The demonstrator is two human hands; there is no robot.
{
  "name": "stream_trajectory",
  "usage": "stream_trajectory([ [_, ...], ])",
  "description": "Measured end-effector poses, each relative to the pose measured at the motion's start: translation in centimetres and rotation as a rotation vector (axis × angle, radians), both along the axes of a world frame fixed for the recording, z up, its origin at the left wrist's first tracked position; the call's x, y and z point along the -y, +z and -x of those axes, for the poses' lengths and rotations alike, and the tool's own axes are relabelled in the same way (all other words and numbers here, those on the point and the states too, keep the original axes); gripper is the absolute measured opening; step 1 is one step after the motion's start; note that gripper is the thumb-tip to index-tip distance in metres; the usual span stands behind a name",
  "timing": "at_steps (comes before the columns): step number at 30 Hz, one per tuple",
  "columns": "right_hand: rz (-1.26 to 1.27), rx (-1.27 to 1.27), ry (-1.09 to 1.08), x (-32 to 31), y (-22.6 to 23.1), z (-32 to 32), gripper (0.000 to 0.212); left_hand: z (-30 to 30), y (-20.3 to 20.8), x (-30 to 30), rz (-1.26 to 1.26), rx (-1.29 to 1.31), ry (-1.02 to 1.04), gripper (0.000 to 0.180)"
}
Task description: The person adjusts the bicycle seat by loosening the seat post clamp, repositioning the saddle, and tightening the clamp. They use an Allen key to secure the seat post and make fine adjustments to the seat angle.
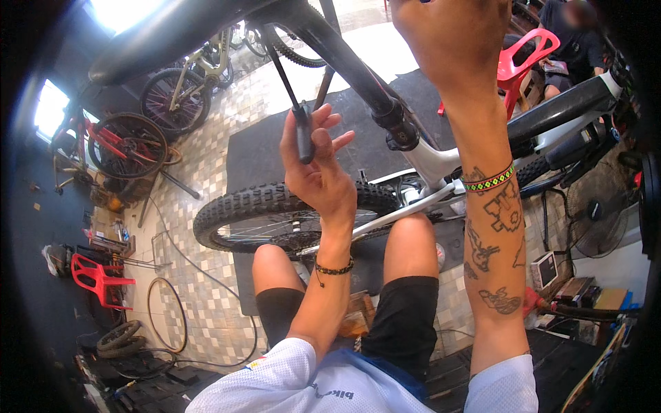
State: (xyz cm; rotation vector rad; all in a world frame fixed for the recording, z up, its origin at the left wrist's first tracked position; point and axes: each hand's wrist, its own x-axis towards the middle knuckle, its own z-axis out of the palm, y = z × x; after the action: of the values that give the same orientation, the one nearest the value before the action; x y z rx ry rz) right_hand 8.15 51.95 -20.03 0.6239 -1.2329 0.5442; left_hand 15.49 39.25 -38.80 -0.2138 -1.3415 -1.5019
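Note:
My left hand point(320, 165) is raised in front of the bicycle, with a black-handled driver point(303, 134) between its thumb and fingers. Some of those fingers stick out loosely to the right. The driver's thin dark shaft runs up toward the underside of a black saddle point(172, 41); its tip is hard to make out. From the saddle a black seatpost point(351, 72) slopes down into the silver frame point(437, 165). My right hand point(451, 51) reaches up past the seatpost to the top edge, its fingers out of sight. The knobby rear wheel point(241, 217) lies beyond my knees.
A dark mat point(258, 155) lies under the bicycle. Other bicycles, one red point(113, 141), stand at left. A red chair point(100, 279) and loose tyres point(120, 339) are lower left. Another person point(571, 51) sits upper right by a pink-red chair point(516, 65). A fan point(599, 217) stands right.

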Motion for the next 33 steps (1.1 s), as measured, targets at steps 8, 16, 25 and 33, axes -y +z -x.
stream_trajectory([
  [8,0.027,0.019,0.024,0.5,-0.1,0.2,0.05,-1.1,1.2,0.4,-0.049,0.077,-0.172,0.057],
  [16,0.017,0.023,-0.003,0.3,-0.2,0.4,0.048,1.5,1.5,3.9,-0.58,-0.043,-1.72,0.068],
  [25,-0.024,0.271,-0.027,-0.9,-0.8,-0.9,0.06,-0.8,-0.8,6.4,-0.629,0.446,-1.013,0.053],
  [33,0.081,0.188,0.185,-0.4,-3.8,-5.9,0.052,-8.5,1.5,8.3,-0.467,0.367,-0.762,0.047],
])
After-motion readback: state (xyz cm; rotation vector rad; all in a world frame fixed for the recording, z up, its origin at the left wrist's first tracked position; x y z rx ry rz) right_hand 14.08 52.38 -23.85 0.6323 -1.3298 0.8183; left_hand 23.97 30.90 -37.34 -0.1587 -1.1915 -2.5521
